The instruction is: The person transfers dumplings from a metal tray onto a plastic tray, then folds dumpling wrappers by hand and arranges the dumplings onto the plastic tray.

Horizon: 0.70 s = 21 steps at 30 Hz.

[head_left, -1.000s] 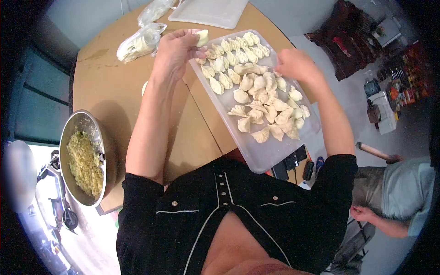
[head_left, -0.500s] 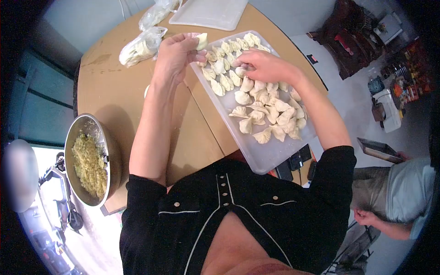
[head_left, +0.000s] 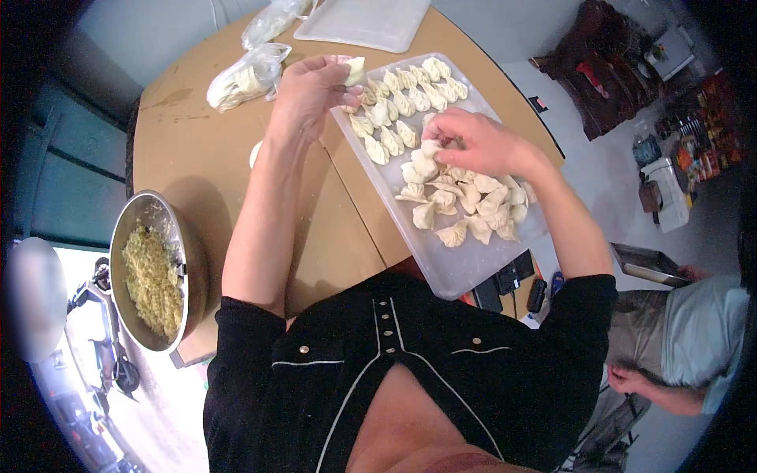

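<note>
My left hand (head_left: 311, 91) pinches a pale folded dumpling (head_left: 356, 72) above the top left corner of a translucent tray (head_left: 448, 272). Over the middle of that tray, my right hand (head_left: 477, 142) has its fingers curled around a dumpling (head_left: 430, 150) within the group there. Pleated dumplings (head_left: 404, 104) lie in rows across the tray's far part. Nearer to me, several more dumplings (head_left: 473, 197) are heaped together, partly hidden under my right hand.
A metal bowl of chopped filling (head_left: 154, 284) stands at the table's left edge. Plastic bags (head_left: 248, 76) and a second tray (head_left: 363, 22) lie at the far side. A seated person (head_left: 694, 331) is at the lower right.
My right hand has moved from the tray's right edge to the upper rows, then down to the middle, and dumplings there have shifted. My left hand stays nearly in place with its dumpling.
</note>
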Each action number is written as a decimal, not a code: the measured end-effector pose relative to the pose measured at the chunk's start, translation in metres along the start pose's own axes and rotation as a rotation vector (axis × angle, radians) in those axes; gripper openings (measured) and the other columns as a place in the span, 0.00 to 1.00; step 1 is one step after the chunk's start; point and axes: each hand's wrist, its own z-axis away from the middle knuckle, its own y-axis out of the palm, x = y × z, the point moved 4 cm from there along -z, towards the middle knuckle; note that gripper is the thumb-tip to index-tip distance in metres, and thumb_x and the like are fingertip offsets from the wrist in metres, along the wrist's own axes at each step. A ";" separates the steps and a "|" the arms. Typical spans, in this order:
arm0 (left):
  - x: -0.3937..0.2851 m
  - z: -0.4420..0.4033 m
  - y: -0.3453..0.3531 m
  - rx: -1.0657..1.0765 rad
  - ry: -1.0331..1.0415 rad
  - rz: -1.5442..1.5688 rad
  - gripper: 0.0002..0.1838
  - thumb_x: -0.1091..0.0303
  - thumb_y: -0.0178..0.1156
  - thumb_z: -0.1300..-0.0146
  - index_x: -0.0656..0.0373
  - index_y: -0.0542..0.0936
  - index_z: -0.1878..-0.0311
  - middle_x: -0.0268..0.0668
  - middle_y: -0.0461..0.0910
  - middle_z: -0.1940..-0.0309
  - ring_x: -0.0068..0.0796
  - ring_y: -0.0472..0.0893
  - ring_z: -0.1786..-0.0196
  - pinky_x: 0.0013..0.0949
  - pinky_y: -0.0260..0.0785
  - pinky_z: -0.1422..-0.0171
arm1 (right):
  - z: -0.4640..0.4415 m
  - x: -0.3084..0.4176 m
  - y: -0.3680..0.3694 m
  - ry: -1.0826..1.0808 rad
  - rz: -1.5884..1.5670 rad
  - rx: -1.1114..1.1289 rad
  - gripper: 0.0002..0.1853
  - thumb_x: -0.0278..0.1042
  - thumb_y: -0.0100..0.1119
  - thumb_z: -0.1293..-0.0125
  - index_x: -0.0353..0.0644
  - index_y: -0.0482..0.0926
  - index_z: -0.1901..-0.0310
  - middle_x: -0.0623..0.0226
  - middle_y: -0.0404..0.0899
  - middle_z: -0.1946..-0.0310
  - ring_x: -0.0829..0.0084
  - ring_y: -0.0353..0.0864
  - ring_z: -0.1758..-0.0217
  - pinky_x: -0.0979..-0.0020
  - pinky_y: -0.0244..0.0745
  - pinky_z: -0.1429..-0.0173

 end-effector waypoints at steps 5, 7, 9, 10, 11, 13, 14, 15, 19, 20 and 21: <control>0.000 0.002 0.005 0.000 -0.007 -0.031 0.07 0.76 0.53 0.37 0.72 0.76 0.61 0.43 0.79 0.68 0.29 0.80 0.72 0.26 0.77 0.70 | 0.019 0.011 0.004 -0.012 0.040 0.037 0.13 0.30 0.61 0.44 0.40 0.76 0.57 0.64 0.72 0.63 0.69 0.75 0.58 0.70 0.71 0.52; 0.001 0.001 0.006 0.010 -0.007 -0.026 0.07 0.76 0.53 0.37 0.72 0.76 0.62 0.42 0.79 0.68 0.28 0.80 0.72 0.26 0.76 0.70 | 0.027 0.018 0.003 -0.067 0.019 0.044 0.12 0.30 0.63 0.45 0.40 0.77 0.58 0.65 0.72 0.63 0.68 0.74 0.58 0.69 0.71 0.52; 0.002 0.000 0.006 0.018 -0.004 -0.022 0.07 0.76 0.53 0.37 0.72 0.76 0.62 0.42 0.79 0.68 0.27 0.80 0.72 0.25 0.76 0.70 | 0.034 0.022 0.005 -0.087 0.068 0.069 0.13 0.30 0.64 0.46 0.40 0.77 0.59 0.65 0.73 0.64 0.68 0.74 0.57 0.68 0.70 0.52; 0.003 -0.001 0.006 0.021 -0.009 -0.025 0.07 0.76 0.53 0.37 0.72 0.76 0.62 0.42 0.79 0.68 0.27 0.80 0.72 0.25 0.76 0.70 | 0.036 0.025 0.007 -0.101 0.111 0.096 0.13 0.30 0.65 0.47 0.40 0.77 0.59 0.65 0.73 0.64 0.67 0.74 0.57 0.68 0.70 0.51; 0.003 -0.002 0.006 0.023 -0.014 -0.029 0.07 0.76 0.53 0.37 0.72 0.76 0.62 0.42 0.79 0.68 0.27 0.80 0.72 0.25 0.76 0.70 | 0.037 0.029 0.009 -0.115 0.128 0.155 0.14 0.30 0.65 0.47 0.41 0.78 0.58 0.66 0.75 0.66 0.66 0.73 0.56 0.67 0.69 0.50; 0.001 0.000 0.005 0.019 -0.012 -0.033 0.07 0.76 0.53 0.37 0.72 0.76 0.62 0.42 0.79 0.68 0.27 0.80 0.72 0.25 0.76 0.70 | 0.040 0.036 0.013 -0.104 0.128 0.196 0.13 0.31 0.66 0.47 0.41 0.78 0.59 0.67 0.75 0.67 0.67 0.74 0.57 0.67 0.70 0.51; 0.001 0.000 0.005 0.015 -0.017 -0.041 0.07 0.76 0.53 0.37 0.72 0.76 0.62 0.42 0.79 0.69 0.27 0.80 0.72 0.25 0.76 0.70 | 0.041 0.036 0.014 -0.090 0.121 0.235 0.13 0.31 0.66 0.47 0.40 0.78 0.59 0.68 0.75 0.68 0.67 0.74 0.58 0.68 0.70 0.52; 0.001 0.001 0.005 0.017 -0.015 -0.042 0.07 0.76 0.53 0.37 0.72 0.76 0.62 0.42 0.79 0.69 0.27 0.80 0.72 0.25 0.76 0.70 | 0.040 0.037 0.012 -0.091 0.122 0.232 0.13 0.31 0.66 0.47 0.40 0.78 0.59 0.68 0.75 0.68 0.67 0.74 0.58 0.68 0.70 0.52; 0.000 0.000 0.003 0.023 -0.025 -0.041 0.07 0.76 0.53 0.37 0.71 0.76 0.60 0.42 0.79 0.68 0.28 0.80 0.71 0.28 0.77 0.69 | 0.026 0.020 -0.008 0.051 0.008 0.158 0.10 0.32 0.62 0.42 0.38 0.78 0.61 0.65 0.77 0.65 0.70 0.76 0.61 0.68 0.71 0.55; 0.001 -0.001 0.003 0.023 -0.036 -0.045 0.07 0.75 0.53 0.36 0.70 0.75 0.59 0.41 0.79 0.67 0.30 0.81 0.70 0.30 0.78 0.68 | 0.020 0.010 -0.015 0.145 -0.065 0.085 0.09 0.32 0.60 0.41 0.36 0.78 0.61 0.64 0.77 0.64 0.70 0.77 0.62 0.69 0.72 0.55; 0.001 -0.002 0.002 0.024 -0.031 -0.047 0.07 0.75 0.53 0.36 0.70 0.75 0.59 0.41 0.79 0.67 0.30 0.81 0.70 0.30 0.78 0.68 | 0.013 0.005 -0.019 0.142 -0.063 0.082 0.09 0.32 0.60 0.41 0.36 0.78 0.61 0.64 0.77 0.64 0.70 0.77 0.62 0.69 0.72 0.55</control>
